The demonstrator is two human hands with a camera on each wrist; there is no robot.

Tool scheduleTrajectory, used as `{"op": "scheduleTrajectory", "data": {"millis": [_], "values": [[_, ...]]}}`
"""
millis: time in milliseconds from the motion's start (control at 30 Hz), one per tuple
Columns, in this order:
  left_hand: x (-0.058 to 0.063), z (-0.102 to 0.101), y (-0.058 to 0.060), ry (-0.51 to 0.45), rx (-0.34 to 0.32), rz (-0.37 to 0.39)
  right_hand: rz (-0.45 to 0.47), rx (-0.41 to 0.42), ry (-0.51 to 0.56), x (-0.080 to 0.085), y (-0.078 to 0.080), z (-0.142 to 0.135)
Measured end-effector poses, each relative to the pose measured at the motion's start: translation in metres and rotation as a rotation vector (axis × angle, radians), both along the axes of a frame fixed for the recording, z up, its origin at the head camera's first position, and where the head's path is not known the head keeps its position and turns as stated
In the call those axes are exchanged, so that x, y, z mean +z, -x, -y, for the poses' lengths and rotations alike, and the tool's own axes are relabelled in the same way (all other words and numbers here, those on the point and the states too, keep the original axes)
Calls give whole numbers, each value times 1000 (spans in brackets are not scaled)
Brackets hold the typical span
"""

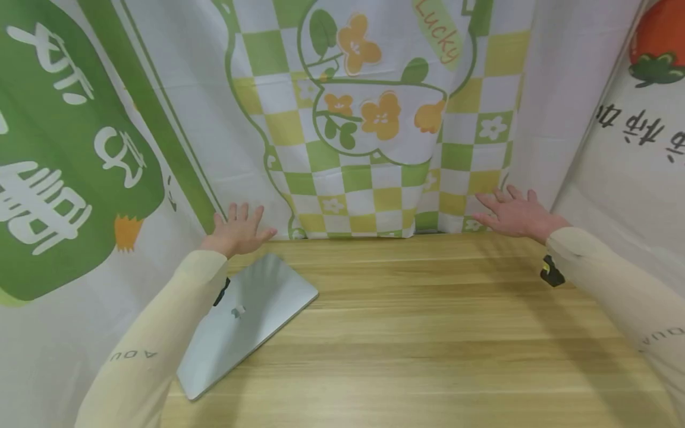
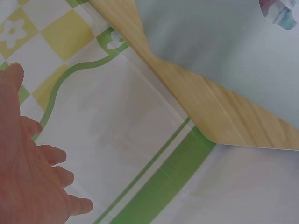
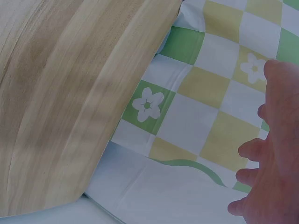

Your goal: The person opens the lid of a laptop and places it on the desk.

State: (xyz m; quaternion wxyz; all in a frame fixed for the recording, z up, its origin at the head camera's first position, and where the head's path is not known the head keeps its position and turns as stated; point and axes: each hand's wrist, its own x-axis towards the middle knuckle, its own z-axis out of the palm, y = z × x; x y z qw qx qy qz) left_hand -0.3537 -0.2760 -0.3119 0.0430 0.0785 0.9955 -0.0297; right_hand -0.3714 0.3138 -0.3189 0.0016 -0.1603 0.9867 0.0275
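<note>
A closed silver laptop (image 1: 267, 300) lies askew on the left part of the wooden table (image 1: 407, 333), its mirror-like logo facing up. Beyond its far corner my left hand (image 1: 237, 229) is held out with the fingers spread and nothing in it. In the left wrist view that hand (image 2: 32, 158) shows at the left side, with the laptop (image 2: 224, 56) at the top right. Over the table's far right edge my right hand (image 1: 515, 213) reaches out, fingers spread, holding nothing. The right wrist view has this hand (image 3: 271, 144) in front of the checkered curtain.
A white curtain (image 1: 374, 184) with green and yellow checks hangs along the table's far edge. Another curtain (image 1: 69, 148) with large green print hangs at the left, and a white one (image 1: 631, 172) with a tomato print at the right. A dark wrist device (image 1: 552, 271) sits under the right sleeve.
</note>
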Motion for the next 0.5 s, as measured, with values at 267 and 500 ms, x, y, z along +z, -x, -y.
{"op": "scheduleTrajectory", "data": {"millis": [267,500], "values": [[-5,6,-1,-23,8,-4,9,-5,2,-2,5,1],[-10,4,1,-37,-6,-10,13,-8,4,-8,7,2]]}}
